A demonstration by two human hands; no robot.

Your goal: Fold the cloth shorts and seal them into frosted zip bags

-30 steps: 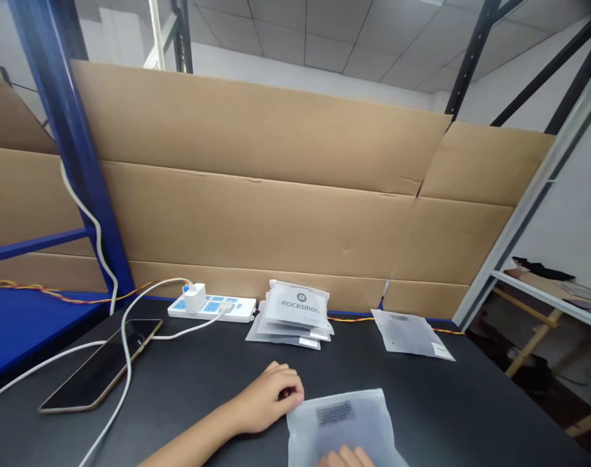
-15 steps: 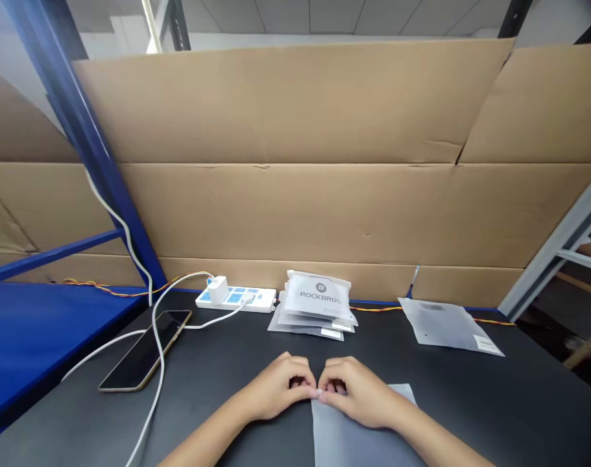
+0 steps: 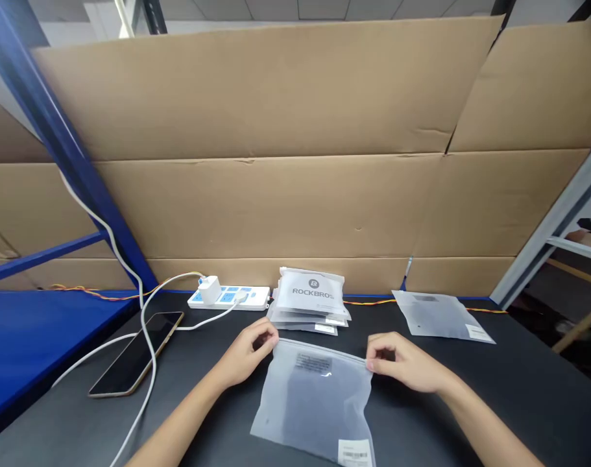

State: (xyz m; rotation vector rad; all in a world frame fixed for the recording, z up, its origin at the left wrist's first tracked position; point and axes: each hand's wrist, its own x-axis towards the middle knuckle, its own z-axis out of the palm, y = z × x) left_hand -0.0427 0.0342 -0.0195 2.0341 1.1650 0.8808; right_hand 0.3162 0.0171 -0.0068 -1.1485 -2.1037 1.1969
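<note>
White see-through plastic makes up the bag (image 3: 314, 397) in front of a pile of bags (image 3: 311, 293) on the black table (image 3: 231, 428). The left hand (image 3: 248, 351) pinches one top corner, and the right hand (image 3: 402, 361) pinches the other.

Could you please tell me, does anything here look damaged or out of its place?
Two things. Behind the table, the cardboard has a dark split at upper right, so it looks torn or cut. The white cable lies untidily across the phone. The bag between the left hand and right hand shows no obvious damage.
</note>
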